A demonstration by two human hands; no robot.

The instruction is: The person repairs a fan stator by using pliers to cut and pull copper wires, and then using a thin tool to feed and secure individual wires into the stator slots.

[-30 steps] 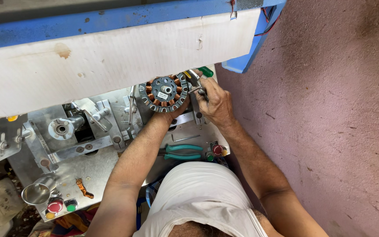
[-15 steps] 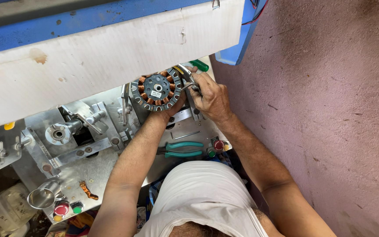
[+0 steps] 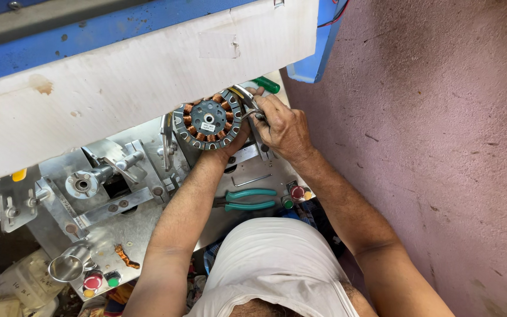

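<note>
Stator (image 3: pixel 208 123) shifted leftward, both hands' fingers (image 3: pixel 277 114) clasping it; small steel cup (image 3: pixel 66 267) seemingly empty

Teal-handled pliers (image 3: pixel 246 200) lie flat on the metal counter (image 3: pixel 110 238), near centre. An Allen key (image 3: pixel 252 179) sits just beyond them. Red and green push buttons (image 3: pixel 101 281) at near left, a steel cup (image 3: pixel 66 267) beside them. Small copper wire scrap (image 3: pixel 125 257) close by. White board (image 3: pixel 118 88) spans the far side; pink wall (image 3: pixel 441 147) right.

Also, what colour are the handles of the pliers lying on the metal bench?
The pliers' handles are teal green, clearest in the head view, below the person's arms.
</note>
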